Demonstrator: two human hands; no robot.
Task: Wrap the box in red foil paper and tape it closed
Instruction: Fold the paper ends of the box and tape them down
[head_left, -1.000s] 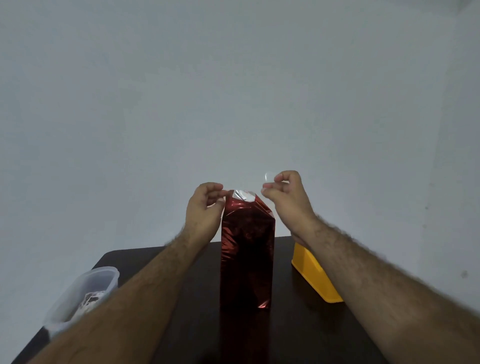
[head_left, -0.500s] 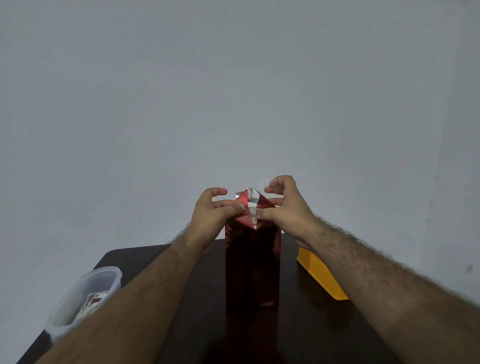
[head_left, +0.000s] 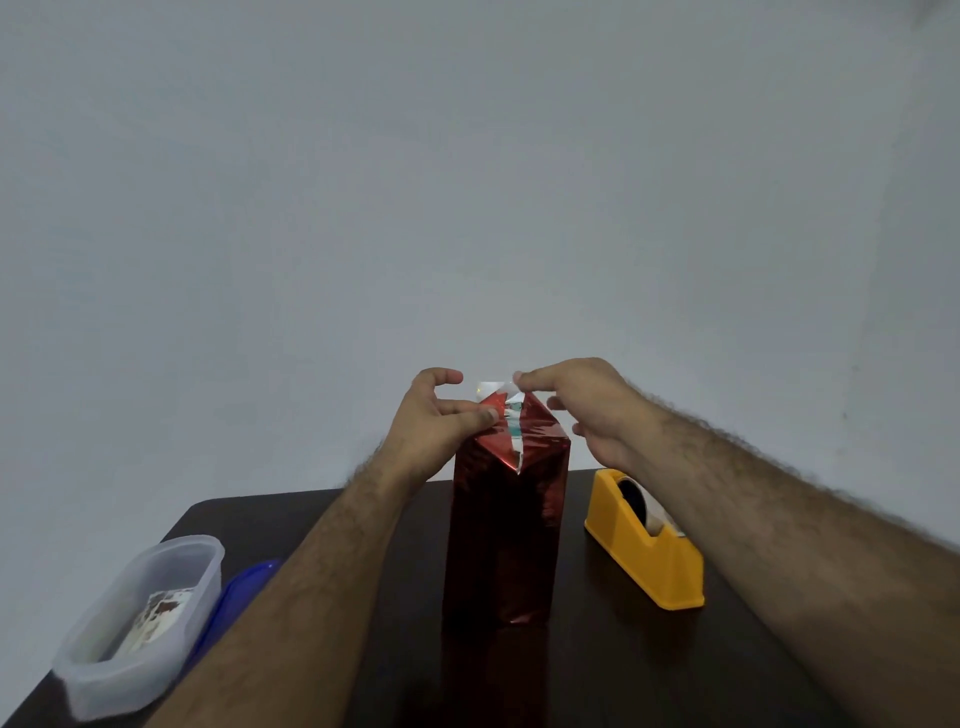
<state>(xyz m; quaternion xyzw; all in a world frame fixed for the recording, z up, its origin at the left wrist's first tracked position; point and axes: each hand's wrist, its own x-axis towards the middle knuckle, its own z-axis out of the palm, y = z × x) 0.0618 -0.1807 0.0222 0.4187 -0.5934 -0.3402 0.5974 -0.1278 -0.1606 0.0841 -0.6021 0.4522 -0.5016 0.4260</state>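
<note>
A tall box wrapped in red foil paper (head_left: 501, 525) stands upright in the middle of the dark table (head_left: 613, 670). Its top flaps are folded inward, with a gap that shows silver and teal underneath. My left hand (head_left: 441, 421) presses its thumb on the left top flap. My right hand (head_left: 587, 405) pinches a short strip of clear tape (head_left: 491, 387) just above the far top edge of the box.
A yellow tape dispenser (head_left: 647, 540) sits to the right of the box. At the left front stands a clear plastic container (head_left: 140, 623) with paper scraps inside, and a blue lid (head_left: 236, 592) lies beside it. A plain grey wall rises behind the table.
The right hand lifted off the top flaps and now holds the tape strip above the box's far edge. The left thumb stays on the left flap. The camera tilted down a little.
</note>
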